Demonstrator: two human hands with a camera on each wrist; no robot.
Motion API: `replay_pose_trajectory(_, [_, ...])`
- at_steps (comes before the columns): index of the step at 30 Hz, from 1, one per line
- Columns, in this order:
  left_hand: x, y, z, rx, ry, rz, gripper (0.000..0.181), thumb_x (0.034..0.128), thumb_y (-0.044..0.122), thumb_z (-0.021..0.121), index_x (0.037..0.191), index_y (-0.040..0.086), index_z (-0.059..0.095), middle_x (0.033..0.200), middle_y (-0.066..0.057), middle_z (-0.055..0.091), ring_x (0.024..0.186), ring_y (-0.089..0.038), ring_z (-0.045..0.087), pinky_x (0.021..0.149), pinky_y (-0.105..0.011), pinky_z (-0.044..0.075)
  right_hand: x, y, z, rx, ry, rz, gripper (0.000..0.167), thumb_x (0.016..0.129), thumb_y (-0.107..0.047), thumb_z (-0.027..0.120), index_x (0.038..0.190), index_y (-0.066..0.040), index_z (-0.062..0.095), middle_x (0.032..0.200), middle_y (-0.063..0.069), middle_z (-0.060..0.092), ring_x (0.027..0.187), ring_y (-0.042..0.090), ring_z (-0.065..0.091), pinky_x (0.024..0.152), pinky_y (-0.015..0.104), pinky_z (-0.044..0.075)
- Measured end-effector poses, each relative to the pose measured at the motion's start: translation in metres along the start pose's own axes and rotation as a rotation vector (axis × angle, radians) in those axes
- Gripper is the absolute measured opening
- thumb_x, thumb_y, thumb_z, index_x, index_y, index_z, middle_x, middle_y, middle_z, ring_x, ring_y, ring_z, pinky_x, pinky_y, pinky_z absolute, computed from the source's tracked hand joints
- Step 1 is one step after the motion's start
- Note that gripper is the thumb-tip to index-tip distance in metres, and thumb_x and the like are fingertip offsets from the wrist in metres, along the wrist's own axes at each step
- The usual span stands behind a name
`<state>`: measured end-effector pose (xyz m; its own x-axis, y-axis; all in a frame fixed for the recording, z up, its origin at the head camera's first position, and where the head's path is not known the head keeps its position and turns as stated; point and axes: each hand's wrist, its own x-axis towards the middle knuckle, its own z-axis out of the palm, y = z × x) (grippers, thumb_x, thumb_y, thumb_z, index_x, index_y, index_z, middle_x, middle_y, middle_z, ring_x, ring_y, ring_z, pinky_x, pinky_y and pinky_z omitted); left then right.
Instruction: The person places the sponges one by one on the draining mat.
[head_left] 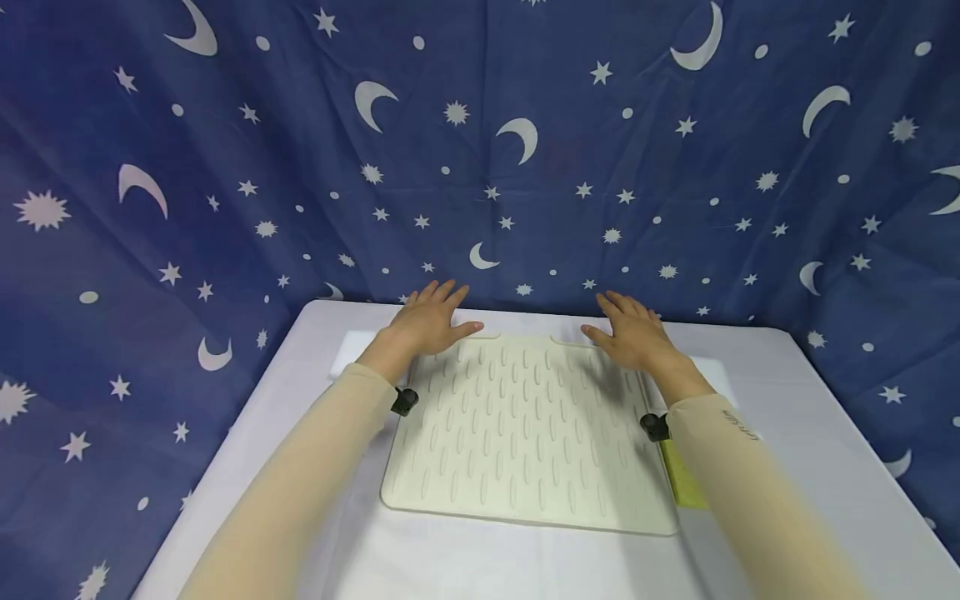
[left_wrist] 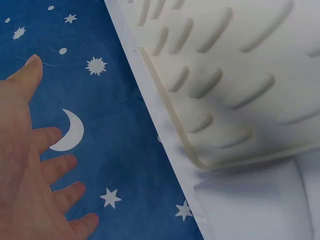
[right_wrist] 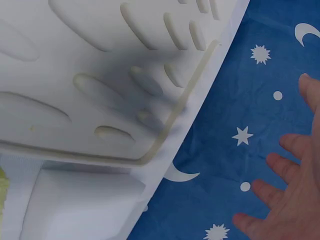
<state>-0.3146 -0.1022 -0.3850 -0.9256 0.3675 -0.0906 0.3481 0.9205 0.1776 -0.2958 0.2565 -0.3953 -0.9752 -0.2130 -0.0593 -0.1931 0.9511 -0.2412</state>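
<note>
A cream, rectangular draining mat with rows of raised oval ridges lies flat on the table. Above its far left corner is my left hand, fingers spread and thumb turned inward. My right hand is spread the same way over the far right corner. Neither hand holds anything. In the left wrist view the left hand is apart from the mat, and the right wrist view shows a like gap between the right hand and the mat.
White flat objects lie beside the mat, one on the left and one on the right. A yellow-green item sits by the mat's right edge, partly under my forearm. The white-covered table meets a blue star-and-moon curtain.
</note>
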Motion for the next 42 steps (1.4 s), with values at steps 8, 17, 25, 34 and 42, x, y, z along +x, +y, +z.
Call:
replay_pose_trajectory(8, [-0.007,-0.001,-0.001,-0.01,0.015,0.009,0.086,0.1008,0.072,0.039,0.168,0.023,0.018,0.175,-0.01,0.014,0.162,-0.038,0.007,0.129,-0.06,0.01,-0.01,0.004,-0.009,0.002,0.001,-0.001,0.084,0.106,-0.06,0.042,0.167,-0.008,0.015,0.173,0.02,0.009,0.158,0.048,0.008,0.121,0.075,0.006])
replay_pose_trajectory(17, [-0.012,0.0,0.001,-0.022,0.03,0.042,0.086,0.1006,0.071,0.042,0.167,0.021,0.02,0.174,-0.01,0.016,0.162,-0.039,0.009,0.129,-0.059,0.011,-0.018,0.005,-0.011,0.006,0.028,-0.033,0.084,0.105,-0.059,0.044,0.166,-0.007,0.018,0.172,0.02,0.013,0.157,0.048,0.01,0.122,0.073,0.009])
replay_pose_trajectory(25, [-0.03,-0.001,0.003,-0.066,0.077,0.061,0.08,0.1014,0.061,0.053,0.165,0.019,0.028,0.169,-0.011,0.032,0.158,-0.036,0.024,0.128,-0.054,0.022,-0.026,0.004,-0.008,0.003,0.036,-0.059,0.083,0.105,-0.058,0.046,0.166,-0.008,0.02,0.172,0.019,0.016,0.158,0.047,0.012,0.122,0.073,0.008])
replay_pose_trajectory(34, [-0.052,-0.008,0.007,-0.156,0.119,0.002,0.072,0.1007,0.047,0.062,0.161,0.017,0.038,0.162,-0.013,0.043,0.148,-0.04,0.04,0.116,-0.062,0.039,-0.037,0.004,-0.009,-0.002,0.025,-0.067,0.081,0.106,-0.055,0.048,0.167,-0.01,0.018,0.172,0.022,0.014,0.158,0.047,0.011,0.124,0.07,0.009])
replay_pose_trajectory(42, [-0.067,-0.01,0.015,-0.224,0.143,-0.037,0.065,0.1006,0.042,0.063,0.157,0.013,0.046,0.157,-0.017,0.049,0.142,-0.044,0.048,0.112,-0.062,0.043,-0.046,0.007,-0.009,0.012,0.028,-0.071,0.081,0.105,-0.058,0.046,0.167,-0.012,0.019,0.173,0.02,0.013,0.157,0.049,0.012,0.121,0.074,0.014])
